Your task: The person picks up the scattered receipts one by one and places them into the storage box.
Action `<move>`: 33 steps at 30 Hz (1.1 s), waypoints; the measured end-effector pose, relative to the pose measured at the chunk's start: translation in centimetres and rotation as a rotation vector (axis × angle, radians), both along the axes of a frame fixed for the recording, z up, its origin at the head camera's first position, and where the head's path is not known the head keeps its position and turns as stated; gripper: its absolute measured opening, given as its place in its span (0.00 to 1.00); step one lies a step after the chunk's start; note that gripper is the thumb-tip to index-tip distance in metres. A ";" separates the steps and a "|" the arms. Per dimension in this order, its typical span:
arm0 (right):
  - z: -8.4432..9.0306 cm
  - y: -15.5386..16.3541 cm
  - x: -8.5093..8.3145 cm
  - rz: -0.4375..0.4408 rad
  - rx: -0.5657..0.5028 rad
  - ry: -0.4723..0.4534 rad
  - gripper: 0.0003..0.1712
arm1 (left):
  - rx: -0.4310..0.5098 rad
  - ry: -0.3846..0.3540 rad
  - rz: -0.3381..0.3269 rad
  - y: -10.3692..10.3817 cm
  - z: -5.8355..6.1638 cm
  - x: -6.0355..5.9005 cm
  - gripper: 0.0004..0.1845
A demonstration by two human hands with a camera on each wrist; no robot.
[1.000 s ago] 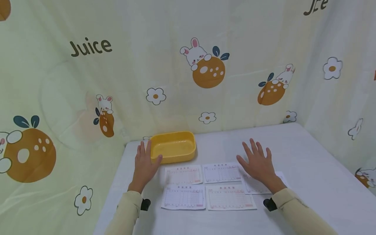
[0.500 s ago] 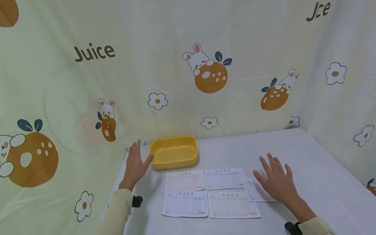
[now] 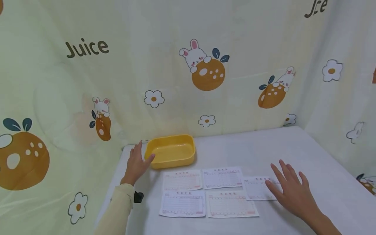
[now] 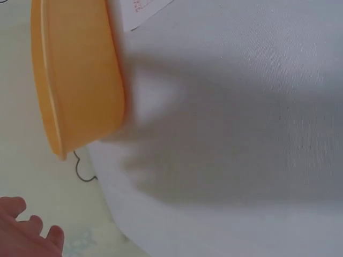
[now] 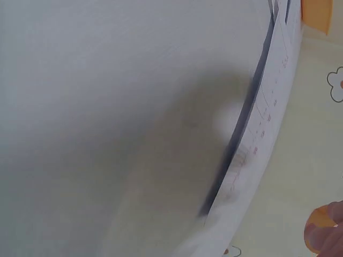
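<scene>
Both hands lie spread and hold nothing. Nearest, the right hand (image 3: pixel 293 192) rests flat with its fingers on the edge of the rightmost paper slip (image 3: pixel 258 188), beside four more slips (image 3: pixel 205 192) on the white table (image 3: pixel 249 150). Farther back, the left hand (image 3: pixel 136 163) touches the yellow tub (image 3: pixel 171 151) with its thumb.

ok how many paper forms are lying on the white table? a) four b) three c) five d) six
c: four forms sit in a two-by-two block below the yellow tray, and a fifth lies to their right, partly under the right hand.
</scene>
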State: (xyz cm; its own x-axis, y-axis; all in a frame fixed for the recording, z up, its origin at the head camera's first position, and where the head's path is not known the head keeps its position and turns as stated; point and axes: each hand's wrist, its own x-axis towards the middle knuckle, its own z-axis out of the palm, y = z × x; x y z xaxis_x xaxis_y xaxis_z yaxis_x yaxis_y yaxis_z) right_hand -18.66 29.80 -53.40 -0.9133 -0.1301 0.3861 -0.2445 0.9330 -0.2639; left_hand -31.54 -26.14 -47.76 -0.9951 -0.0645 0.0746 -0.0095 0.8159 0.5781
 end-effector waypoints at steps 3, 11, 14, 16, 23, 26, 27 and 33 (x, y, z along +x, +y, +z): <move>0.5 0.9 1.4 -0.005 0.018 0.015 0.42 | 0.002 -0.003 -0.011 0.1 -0.5 -0.1 0.51; 1.5 2.3 5.1 -0.041 0.084 -0.050 0.45 | -0.005 -0.104 -0.040 0.5 -1.7 -0.3 0.54; 1.5 3.0 6.4 -0.050 0.074 -0.079 0.44 | -0.018 -0.137 -0.044 0.6 -2.4 -0.4 0.55; 1.5 3.4 7.2 -0.049 0.065 -0.079 0.43 | -0.013 -0.150 -0.038 0.7 -2.8 -0.5 0.55; 2.1 4.8 8.8 -0.015 0.030 -0.018 0.41 | -0.027 -0.158 -0.037 0.2 -3.2 -0.4 0.56; 2.4 5.2 9.2 -0.015 0.010 -0.016 0.41 | -0.036 -0.164 -0.046 0.2 -3.0 -0.1 0.57; 2.4 5.2 9.2 -0.016 0.007 -0.017 0.41 | -0.033 -0.167 -0.046 0.3 -3.0 0.0 0.57; 2.7 5.4 8.8 -0.036 -0.030 -0.061 0.38 | -0.030 -0.204 -0.041 1.1 -3.1 0.2 0.60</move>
State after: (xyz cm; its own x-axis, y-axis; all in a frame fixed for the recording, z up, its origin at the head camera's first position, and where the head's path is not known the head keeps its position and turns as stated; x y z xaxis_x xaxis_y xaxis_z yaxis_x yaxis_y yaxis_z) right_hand -9.88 35.19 -50.71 -0.9391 -0.0858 0.3328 -0.1934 0.9325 -0.3051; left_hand -31.33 -25.00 -50.88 -0.9916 -0.0242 -0.1270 -0.0899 0.8350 0.5429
